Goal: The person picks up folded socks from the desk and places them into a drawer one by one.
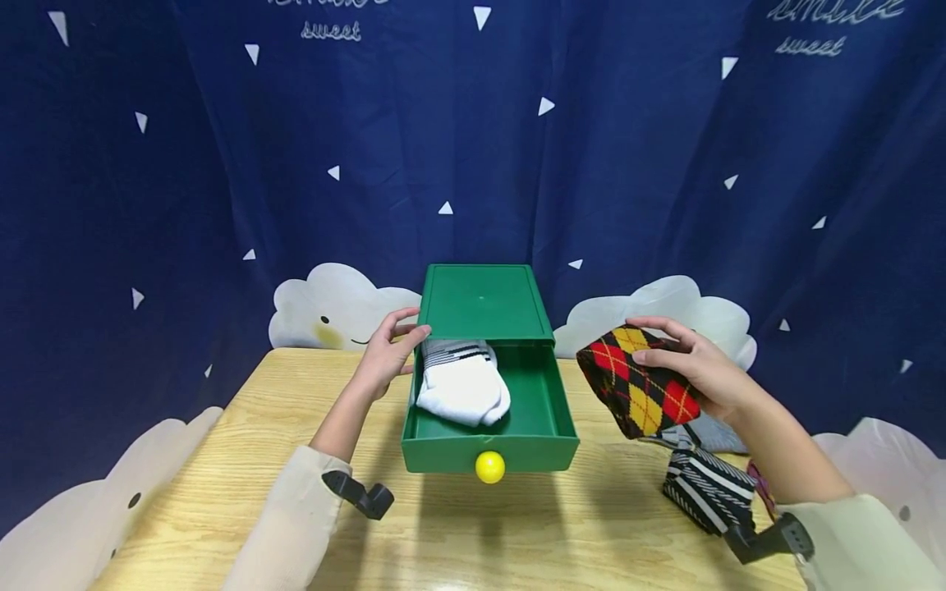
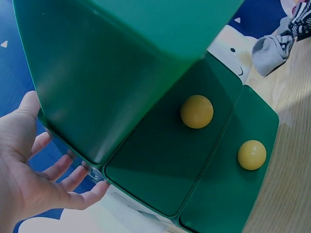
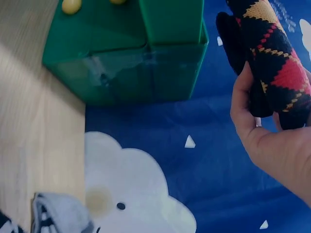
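Observation:
A green drawer cabinet (image 1: 484, 300) stands on the table, its top drawer (image 1: 535, 398) pulled out toward me. Inside that drawer, on the left, lie folded white socks (image 1: 466, 390) with dark stripes at the cuff. My left hand (image 1: 386, 353) rests against the cabinet's left side, thumb at the top front edge and fingers spread along the wall, as the left wrist view also shows. To the right of the drawer, my right hand (image 1: 702, 373) holds folded argyle socks (image 1: 628, 377) in red, yellow and black, raised above the table and pinched between thumb and fingers.
Two closed lower drawers with yellow ball knobs (image 2: 197, 111) sit under the pulled-out one. Black-and-white striped socks (image 1: 709, 488) and grey socks (image 1: 713, 437) lie on the wooden table (image 1: 244, 443) beneath my right arm. A blue curtain (image 1: 473, 148) hangs behind.

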Motion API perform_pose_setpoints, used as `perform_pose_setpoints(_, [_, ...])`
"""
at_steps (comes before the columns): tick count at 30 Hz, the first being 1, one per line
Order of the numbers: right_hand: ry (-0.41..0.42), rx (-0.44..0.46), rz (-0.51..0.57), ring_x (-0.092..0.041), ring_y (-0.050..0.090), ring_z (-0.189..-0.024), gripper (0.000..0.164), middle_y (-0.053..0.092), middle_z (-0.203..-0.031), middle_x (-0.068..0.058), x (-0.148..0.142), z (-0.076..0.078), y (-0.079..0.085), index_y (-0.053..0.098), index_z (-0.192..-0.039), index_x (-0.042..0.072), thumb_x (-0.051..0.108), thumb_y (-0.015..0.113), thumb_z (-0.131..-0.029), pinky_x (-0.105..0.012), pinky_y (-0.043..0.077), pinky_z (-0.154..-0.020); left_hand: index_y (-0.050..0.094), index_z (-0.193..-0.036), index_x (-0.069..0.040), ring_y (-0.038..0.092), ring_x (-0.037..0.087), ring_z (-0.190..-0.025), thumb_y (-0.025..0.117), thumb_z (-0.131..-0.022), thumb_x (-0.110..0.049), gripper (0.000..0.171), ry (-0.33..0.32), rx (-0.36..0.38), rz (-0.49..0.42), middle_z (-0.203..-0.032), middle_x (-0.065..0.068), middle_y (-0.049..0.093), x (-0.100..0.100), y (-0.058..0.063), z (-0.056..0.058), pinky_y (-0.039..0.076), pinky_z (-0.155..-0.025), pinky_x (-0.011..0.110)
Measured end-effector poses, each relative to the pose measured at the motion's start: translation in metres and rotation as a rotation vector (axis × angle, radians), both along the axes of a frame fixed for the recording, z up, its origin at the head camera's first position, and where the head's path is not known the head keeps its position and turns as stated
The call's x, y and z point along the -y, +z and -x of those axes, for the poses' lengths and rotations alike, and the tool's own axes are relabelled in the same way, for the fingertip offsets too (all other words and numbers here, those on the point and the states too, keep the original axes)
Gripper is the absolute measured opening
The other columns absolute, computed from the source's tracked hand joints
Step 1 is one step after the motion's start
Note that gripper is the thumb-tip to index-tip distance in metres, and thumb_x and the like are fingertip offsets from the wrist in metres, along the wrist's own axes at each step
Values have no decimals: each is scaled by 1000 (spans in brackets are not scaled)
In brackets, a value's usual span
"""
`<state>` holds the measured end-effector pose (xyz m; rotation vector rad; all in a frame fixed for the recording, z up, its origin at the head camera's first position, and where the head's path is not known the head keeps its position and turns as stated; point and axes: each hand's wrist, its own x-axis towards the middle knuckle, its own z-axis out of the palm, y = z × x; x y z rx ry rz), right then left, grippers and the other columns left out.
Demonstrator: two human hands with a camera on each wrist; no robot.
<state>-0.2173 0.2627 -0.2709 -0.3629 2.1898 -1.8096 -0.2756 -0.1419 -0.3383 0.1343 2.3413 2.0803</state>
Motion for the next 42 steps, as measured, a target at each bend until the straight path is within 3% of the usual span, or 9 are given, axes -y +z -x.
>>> perform_pose_setpoints(9, [39,-8,61,-20,68,-85,40,59,-111,3,34,0,14,43,-131,28,15,54,-95,-40,57,-69,35,-142,-24,39,35,-130,57,-93,-35,55,-14,0,-12,-143,15,35,-1,2,-3,44,-95,58])
perform_pose_setpoints(16, [40,-36,47,-20,66,-90,44,55,-115,-2,67,5,15,42,-134,24,18,58,-93,-38,57,-74,35,-142,-25,38,35,-131,56,-93,-35,55,-11,5,-6,-143,15,35,0,1,-4,43,-95,58])
perform_pose_setpoints(24, [0,-103,-108,-24,61,-96,53,49,-120,-16,102,11,5,43,-136,20,22,65,-88,-40,56,-79,37,-141,-25,41,35,-129,56,-92,-36,53,-1,-2,9,-141,14,37,2,-2,-1,45,-94,56])
perform_pose_setpoints(30, [-36,-148,-235,-26,61,-96,53,52,-118,-20,120,12,0,45,-135,17,19,66,-86,-39,56,-79,37,-141,-25,41,35,-129,57,-92,-36,53,-3,-5,12,-142,14,37,0,0,-2,46,-93,56])
perform_pose_setpoints(36, [16,-168,-293,-23,61,-92,51,56,-112,-17,132,10,-5,46,-133,17,19,66,-86,-34,55,-76,36,-142,-24,39,36,-130,56,-93,-35,54,-10,2,-4,-142,15,36,0,0,-1,44,-94,57])
perform_pose_setpoints(38, [40,-204,-346,-23,61,-92,50,58,-110,-16,136,9,-7,47,-132,17,19,66,-86,-33,54,-76,35,-142,-23,38,36,-131,56,-93,-34,55,-16,6,-15,-143,16,35,0,-1,-1,43,-95,58])
perform_pose_setpoints(42, [51,-365,-552,-26,58,-103,48,60,-118,-12,143,7,-9,48,-131,17,21,66,-87,-38,51,-83,34,-143,-23,37,37,-132,56,-93,-33,56,-20,11,-22,-143,16,35,1,-1,1,43,-95,59])
